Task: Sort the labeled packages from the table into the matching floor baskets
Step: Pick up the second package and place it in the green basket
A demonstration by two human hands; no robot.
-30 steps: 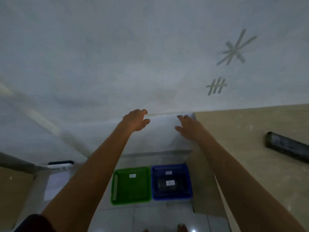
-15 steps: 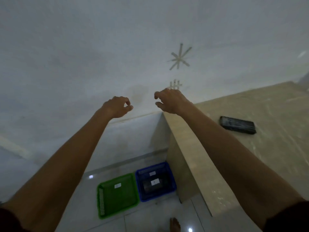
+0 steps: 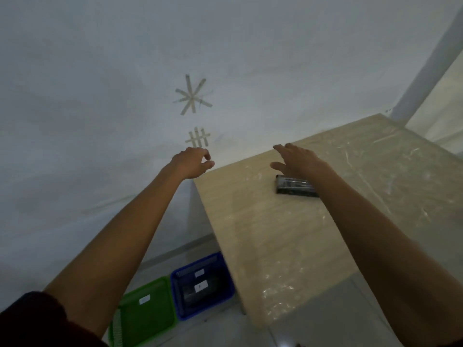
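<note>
A dark flat package [image 3: 293, 186] lies on the beige table [image 3: 275, 234], partly hidden by my right forearm. My right hand [image 3: 297, 159] hovers just above and behind it, fingers spread, holding nothing. My left hand [image 3: 193, 162] hangs in the air off the table's left far corner, fingers loosely curled, empty. On the floor to the left of the table stand a blue basket [image 3: 180, 299], with a dark labeled package [image 3: 198, 289] inside, and a green basket [image 3: 147, 319] bearing a white label.
A pale wall [image 3: 100, 121] runs behind the table, with tape marks shaped like a star [image 3: 191, 97] and a grid [image 3: 198, 137]. The tiled floor [image 3: 313, 319] shows at the table's near edge.
My view has swung right, so the table fills more of the frame. My right hand has moved over the table toward the dark package; my left hand followed near the table's corner.
</note>
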